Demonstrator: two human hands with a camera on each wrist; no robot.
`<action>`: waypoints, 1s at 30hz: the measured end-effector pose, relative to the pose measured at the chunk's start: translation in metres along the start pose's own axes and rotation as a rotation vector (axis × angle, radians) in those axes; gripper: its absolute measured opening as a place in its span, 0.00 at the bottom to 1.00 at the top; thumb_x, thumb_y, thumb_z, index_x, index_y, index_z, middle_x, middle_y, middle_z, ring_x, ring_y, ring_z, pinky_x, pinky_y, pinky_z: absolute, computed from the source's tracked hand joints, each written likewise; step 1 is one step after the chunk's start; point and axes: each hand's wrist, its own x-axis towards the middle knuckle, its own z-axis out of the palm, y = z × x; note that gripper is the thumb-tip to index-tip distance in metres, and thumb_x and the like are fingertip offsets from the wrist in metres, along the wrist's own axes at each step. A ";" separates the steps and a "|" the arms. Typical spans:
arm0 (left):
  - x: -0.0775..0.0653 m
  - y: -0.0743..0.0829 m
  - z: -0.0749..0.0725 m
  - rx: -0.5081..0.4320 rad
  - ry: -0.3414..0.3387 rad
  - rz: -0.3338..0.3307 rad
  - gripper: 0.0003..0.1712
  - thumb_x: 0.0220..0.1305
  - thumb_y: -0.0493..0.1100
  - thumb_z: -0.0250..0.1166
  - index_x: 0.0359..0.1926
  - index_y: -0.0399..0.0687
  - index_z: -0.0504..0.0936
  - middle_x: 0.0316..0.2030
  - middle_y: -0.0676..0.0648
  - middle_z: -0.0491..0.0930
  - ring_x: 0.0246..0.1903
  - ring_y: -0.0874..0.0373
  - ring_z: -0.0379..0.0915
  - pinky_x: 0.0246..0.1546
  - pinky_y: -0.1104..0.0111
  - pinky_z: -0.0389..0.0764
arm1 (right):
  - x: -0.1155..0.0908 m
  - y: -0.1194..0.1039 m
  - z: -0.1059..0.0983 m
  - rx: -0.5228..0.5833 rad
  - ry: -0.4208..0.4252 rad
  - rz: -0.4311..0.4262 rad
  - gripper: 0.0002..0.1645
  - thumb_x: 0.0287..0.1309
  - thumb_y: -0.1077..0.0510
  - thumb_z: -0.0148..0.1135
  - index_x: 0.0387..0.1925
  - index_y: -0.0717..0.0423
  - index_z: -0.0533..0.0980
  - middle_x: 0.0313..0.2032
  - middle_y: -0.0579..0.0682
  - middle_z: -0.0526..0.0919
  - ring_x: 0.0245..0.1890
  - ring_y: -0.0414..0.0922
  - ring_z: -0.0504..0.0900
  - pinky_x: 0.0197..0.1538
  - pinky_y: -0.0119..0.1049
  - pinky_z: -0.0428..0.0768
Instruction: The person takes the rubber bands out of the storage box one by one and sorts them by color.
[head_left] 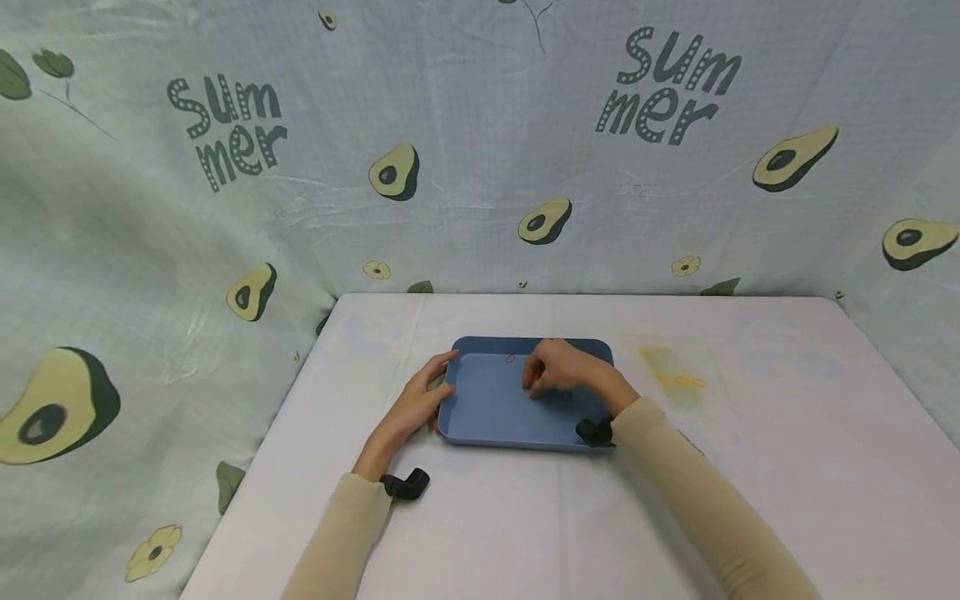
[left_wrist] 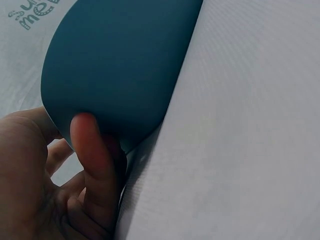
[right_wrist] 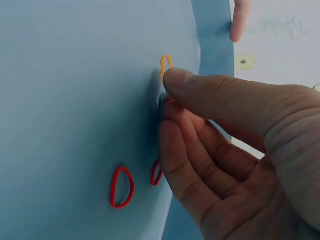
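Observation:
A shallow blue tray [head_left: 487, 417] lies on the white-covered table. My left hand [head_left: 415, 402] grips its left side, with fingers bent against the outer wall; in the left wrist view, a finger [left_wrist: 90, 145] presses the tray's surface [left_wrist: 125, 60]. Over the tray's right half is my right hand [head_left: 562, 367], fingers curled downward. In the right wrist view, its thumb and forefinger pinch at an orange rubber band [right_wrist: 162, 64], whose lower end is hidden behind the thumb. Below them, two red rubber bands [right_wrist: 121, 187] are inside the tray, one partly covered by the fingers. A small red loop [head_left: 510, 358] shows left of the hand.
Several orange-yellow rubber bands [head_left: 699, 382] lie on a yellowish patch of the table [head_left: 765, 500], right of the tray. A patterned cloth [head_left: 465, 108] hangs behind the table and along its sides. Each wrist wears a black camera [head_left: 406, 484].

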 end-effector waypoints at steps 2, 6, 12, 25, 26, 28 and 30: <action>0.002 -0.002 0.000 -0.001 0.000 0.000 0.34 0.69 0.39 0.53 0.74 0.59 0.57 0.72 0.39 0.56 0.28 0.33 0.75 0.21 0.60 0.78 | 0.000 0.001 0.000 0.004 0.003 0.004 0.04 0.49 0.60 0.72 0.30 0.52 0.85 0.29 0.44 0.85 0.28 0.37 0.79 0.34 0.31 0.78; 0.012 -0.016 0.001 -0.038 -0.011 -0.014 0.35 0.69 0.40 0.53 0.74 0.62 0.56 0.73 0.40 0.54 0.12 0.45 0.69 0.15 0.57 0.75 | 0.002 0.002 0.000 0.010 0.008 0.019 0.03 0.48 0.60 0.73 0.29 0.52 0.85 0.28 0.44 0.85 0.27 0.37 0.79 0.34 0.31 0.78; 0.018 -0.031 0.002 -0.052 0.007 -0.013 0.34 0.69 0.43 0.54 0.72 0.71 0.57 0.73 0.44 0.55 0.11 0.52 0.68 0.13 0.58 0.74 | 0.007 0.003 0.002 0.008 0.008 0.036 0.03 0.48 0.59 0.73 0.26 0.50 0.85 0.26 0.44 0.84 0.26 0.38 0.78 0.32 0.31 0.77; 0.016 -0.032 0.002 -0.052 0.032 0.000 0.34 0.67 0.43 0.55 0.71 0.70 0.60 0.72 0.45 0.57 0.11 0.51 0.69 0.13 0.57 0.75 | 0.009 0.003 0.005 -0.027 0.015 0.046 0.02 0.49 0.59 0.72 0.24 0.49 0.85 0.25 0.43 0.84 0.24 0.39 0.77 0.30 0.31 0.76; 0.016 -0.032 0.002 -0.051 0.030 0.002 0.34 0.67 0.43 0.55 0.71 0.70 0.59 0.72 0.45 0.57 0.11 0.51 0.69 0.13 0.57 0.74 | 0.009 0.004 0.005 -0.033 0.016 0.046 0.02 0.50 0.58 0.72 0.24 0.49 0.85 0.25 0.43 0.84 0.24 0.38 0.77 0.30 0.31 0.76; 0.016 -0.033 0.002 -0.050 0.028 0.003 0.34 0.67 0.43 0.55 0.71 0.71 0.59 0.72 0.45 0.57 0.11 0.52 0.68 0.13 0.58 0.74 | 0.010 0.004 0.005 -0.045 0.017 0.047 0.02 0.50 0.58 0.72 0.25 0.49 0.85 0.25 0.43 0.84 0.24 0.38 0.77 0.30 0.31 0.75; 0.012 -0.024 0.001 -0.046 0.015 -0.003 0.34 0.68 0.42 0.54 0.72 0.68 0.59 0.72 0.43 0.56 0.10 0.52 0.68 0.13 0.58 0.75 | 0.010 0.004 0.005 -0.054 0.018 0.052 0.03 0.51 0.58 0.71 0.25 0.49 0.85 0.25 0.43 0.84 0.24 0.38 0.77 0.30 0.31 0.75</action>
